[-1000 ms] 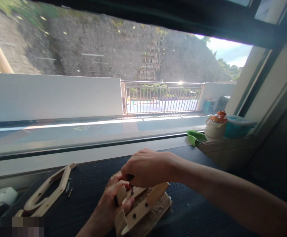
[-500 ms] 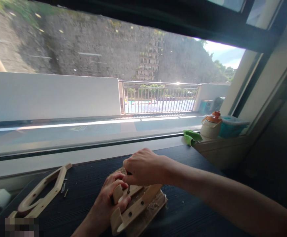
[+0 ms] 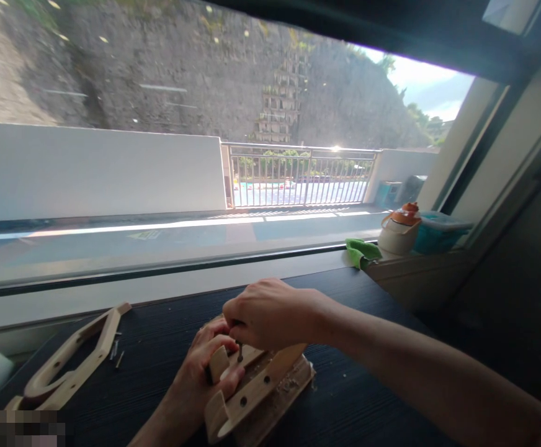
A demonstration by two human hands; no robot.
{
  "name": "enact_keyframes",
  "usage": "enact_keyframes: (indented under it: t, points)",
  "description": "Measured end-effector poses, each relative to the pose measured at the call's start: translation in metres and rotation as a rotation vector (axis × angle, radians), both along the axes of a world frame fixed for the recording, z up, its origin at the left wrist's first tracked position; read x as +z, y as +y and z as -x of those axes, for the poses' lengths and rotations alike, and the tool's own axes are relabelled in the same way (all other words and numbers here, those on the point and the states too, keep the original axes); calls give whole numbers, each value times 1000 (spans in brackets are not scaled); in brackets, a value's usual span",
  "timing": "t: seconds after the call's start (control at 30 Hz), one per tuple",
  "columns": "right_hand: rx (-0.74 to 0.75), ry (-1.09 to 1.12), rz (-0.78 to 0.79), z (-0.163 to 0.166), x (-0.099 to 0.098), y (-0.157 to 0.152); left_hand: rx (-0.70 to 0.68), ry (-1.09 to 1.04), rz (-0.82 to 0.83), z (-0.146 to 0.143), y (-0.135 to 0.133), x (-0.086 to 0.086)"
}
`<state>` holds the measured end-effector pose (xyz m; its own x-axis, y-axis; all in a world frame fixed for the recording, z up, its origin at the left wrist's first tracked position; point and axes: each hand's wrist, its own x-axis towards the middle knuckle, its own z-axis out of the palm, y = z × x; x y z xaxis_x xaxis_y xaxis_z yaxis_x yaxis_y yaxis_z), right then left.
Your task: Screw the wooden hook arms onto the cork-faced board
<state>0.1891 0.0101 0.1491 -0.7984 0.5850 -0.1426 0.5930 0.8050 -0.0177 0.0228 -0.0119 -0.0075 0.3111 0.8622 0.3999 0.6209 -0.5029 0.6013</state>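
My left hand (image 3: 200, 366) is closed around a pale wooden piece with a curled end (image 3: 218, 363), its thumb and fingers on both sides. Above it, my right hand (image 3: 261, 313) is a fist around a tool with a thin dark metal shaft (image 3: 239, 351); the handle is hidden inside the fingers. The shaft points down at the wood beside my left fingers. A second curled wooden piece (image 3: 254, 388), with two dark holes along it, runs parallel and nearer to me. Under both lies a wooden board (image 3: 301, 372) strewn with shavings.
A wooden frame with an open middle (image 3: 72, 357) lies on the dark table (image 3: 159, 347) at left, several screws (image 3: 116, 347) beside it. On the sill at right are a green cloth (image 3: 362, 251), an orange-topped bottle (image 3: 398, 230) and a teal box (image 3: 440, 233).
The whole view has shifted slightly. My right fist has turned a little about the tool and sits slightly further left. My left hand keeps its grip on the wood.
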Motion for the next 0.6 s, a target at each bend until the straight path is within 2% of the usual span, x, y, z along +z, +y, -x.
enact_keyframes:
  t: [0.1, 0.2, 0.4, 0.6]
  points:
    - [-106, 19, -13, 3, -3, 1, 11, -14, -15, 1, 1, -4]
    - [-139, 11, -37, 5, -1, -1, 19, -9, -10, 1, 2, -7]
    - [-63, -24, -95, 2, 10, -7, 10, -5, -14, 0, 2, -4]
    - [49, -52, -39, 0, 10, -7, -2, 14, 18, -1, 0, 2]
